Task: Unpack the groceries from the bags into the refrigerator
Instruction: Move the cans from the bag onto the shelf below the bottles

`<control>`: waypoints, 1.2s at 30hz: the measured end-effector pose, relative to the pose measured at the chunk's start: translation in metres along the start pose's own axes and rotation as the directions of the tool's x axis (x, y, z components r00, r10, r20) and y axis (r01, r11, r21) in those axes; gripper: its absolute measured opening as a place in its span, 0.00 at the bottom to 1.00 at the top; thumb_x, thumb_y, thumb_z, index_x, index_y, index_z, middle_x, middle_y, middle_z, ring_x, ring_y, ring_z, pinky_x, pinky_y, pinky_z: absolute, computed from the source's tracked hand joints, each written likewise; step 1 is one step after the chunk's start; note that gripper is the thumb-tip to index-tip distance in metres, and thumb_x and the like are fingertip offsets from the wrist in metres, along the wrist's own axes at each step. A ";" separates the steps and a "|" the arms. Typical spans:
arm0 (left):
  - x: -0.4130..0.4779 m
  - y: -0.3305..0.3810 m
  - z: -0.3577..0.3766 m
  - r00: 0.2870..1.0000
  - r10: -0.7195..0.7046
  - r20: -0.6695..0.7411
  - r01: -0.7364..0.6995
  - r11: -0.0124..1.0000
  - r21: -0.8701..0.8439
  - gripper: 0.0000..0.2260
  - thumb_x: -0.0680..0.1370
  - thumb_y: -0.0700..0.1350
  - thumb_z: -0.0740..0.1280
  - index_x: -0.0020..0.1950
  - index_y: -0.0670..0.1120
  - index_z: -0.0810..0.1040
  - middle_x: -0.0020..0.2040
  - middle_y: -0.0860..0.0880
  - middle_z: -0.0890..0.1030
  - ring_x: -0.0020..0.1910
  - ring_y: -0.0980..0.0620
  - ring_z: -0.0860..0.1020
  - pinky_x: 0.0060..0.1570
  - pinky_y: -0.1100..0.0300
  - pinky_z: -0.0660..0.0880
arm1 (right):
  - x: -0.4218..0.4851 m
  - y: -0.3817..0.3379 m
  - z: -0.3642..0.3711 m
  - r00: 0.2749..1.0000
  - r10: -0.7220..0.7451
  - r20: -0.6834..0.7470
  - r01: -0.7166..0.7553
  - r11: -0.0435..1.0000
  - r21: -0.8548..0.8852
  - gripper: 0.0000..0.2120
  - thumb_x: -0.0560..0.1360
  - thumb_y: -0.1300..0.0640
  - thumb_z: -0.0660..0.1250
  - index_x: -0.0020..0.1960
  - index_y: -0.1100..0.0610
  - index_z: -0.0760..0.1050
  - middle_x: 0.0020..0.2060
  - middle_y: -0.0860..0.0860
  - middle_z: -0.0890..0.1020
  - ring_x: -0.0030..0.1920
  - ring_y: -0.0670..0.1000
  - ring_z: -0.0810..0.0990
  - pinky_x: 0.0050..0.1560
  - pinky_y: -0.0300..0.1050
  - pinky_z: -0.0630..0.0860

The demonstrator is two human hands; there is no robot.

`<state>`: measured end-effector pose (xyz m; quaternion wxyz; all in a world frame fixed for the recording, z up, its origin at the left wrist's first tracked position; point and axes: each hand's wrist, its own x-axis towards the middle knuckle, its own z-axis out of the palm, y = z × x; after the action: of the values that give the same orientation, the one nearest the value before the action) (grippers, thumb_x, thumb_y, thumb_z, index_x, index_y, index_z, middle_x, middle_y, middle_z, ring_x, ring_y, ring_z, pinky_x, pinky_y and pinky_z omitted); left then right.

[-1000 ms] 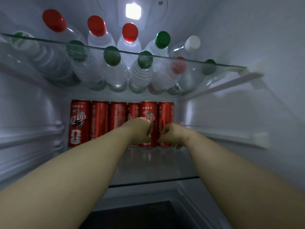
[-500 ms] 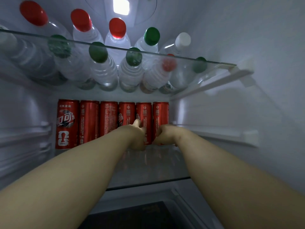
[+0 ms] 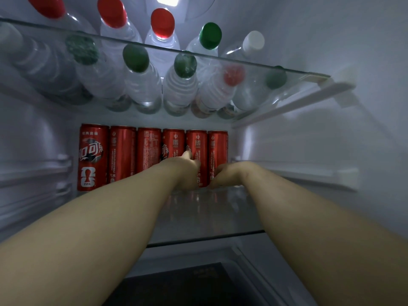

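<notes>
Several red soda cans stand in a row at the back of the lower glass shelf (image 3: 207, 217). My left hand (image 3: 186, 171) reaches in and grips the fifth can (image 3: 198, 149) from its left side, thumb pointing up. My right hand (image 3: 227, 175) has its fingers curled round the lower part of the sixth, rightmost can (image 3: 217, 149). Both cans stand upright in line with the rest. The leftmost can (image 3: 92, 155) shows its logo.
Several clear water bottles (image 3: 143, 85) with red, green and white caps lie on the upper glass shelf (image 3: 287, 71). The fridge's right wall (image 3: 331, 140) is close to the last can. A dark drawer (image 3: 187, 283) lies below the shelf.
The can in my left hand has moved back from in front of the row into line with the others. Both hands have pushed deeper toward the back wall.
</notes>
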<state>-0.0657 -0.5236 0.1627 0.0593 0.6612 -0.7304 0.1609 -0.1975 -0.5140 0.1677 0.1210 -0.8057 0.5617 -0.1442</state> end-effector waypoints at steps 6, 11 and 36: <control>-0.008 -0.005 -0.003 0.998 -0.009 -0.054 0.009 1.000 -0.006 0.22 0.80 0.45 0.59 0.73 0.47 0.61 0.70 0.43 0.62 0.59 0.43 0.73 0.52 0.54 0.74 | 0.006 -0.002 0.004 0.997 0.033 -0.073 -0.034 0.999 -0.017 0.21 0.77 0.54 0.63 0.69 0.54 0.67 0.66 0.52 0.72 0.65 0.53 0.71 0.59 0.43 0.66; -0.025 -0.003 -0.010 0.999 -0.005 -0.046 0.008 0.998 0.055 0.20 0.80 0.47 0.59 0.72 0.48 0.63 0.67 0.44 0.66 0.58 0.44 0.73 0.55 0.51 0.74 | -0.002 -0.009 0.007 0.994 0.017 -0.110 -0.018 1.000 -0.008 0.18 0.76 0.55 0.64 0.66 0.55 0.70 0.62 0.53 0.74 0.58 0.53 0.73 0.58 0.44 0.67; -0.253 0.057 -0.014 0.835 -0.136 -0.533 -0.097 0.917 -0.386 0.11 0.78 0.50 0.59 0.58 0.51 0.74 0.53 0.50 0.74 0.47 0.50 0.74 0.39 0.56 0.70 | -0.215 -0.023 0.084 0.738 -0.122 -0.664 0.083 0.992 -0.091 0.16 0.75 0.48 0.62 0.61 0.50 0.72 0.58 0.50 0.75 0.61 0.55 0.68 0.59 0.50 0.65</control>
<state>-0.0940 -0.2757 0.0907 0.4010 0.5683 -0.6926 0.1913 -0.2168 -0.3015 0.0769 -0.1184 -0.7333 0.5263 -0.4137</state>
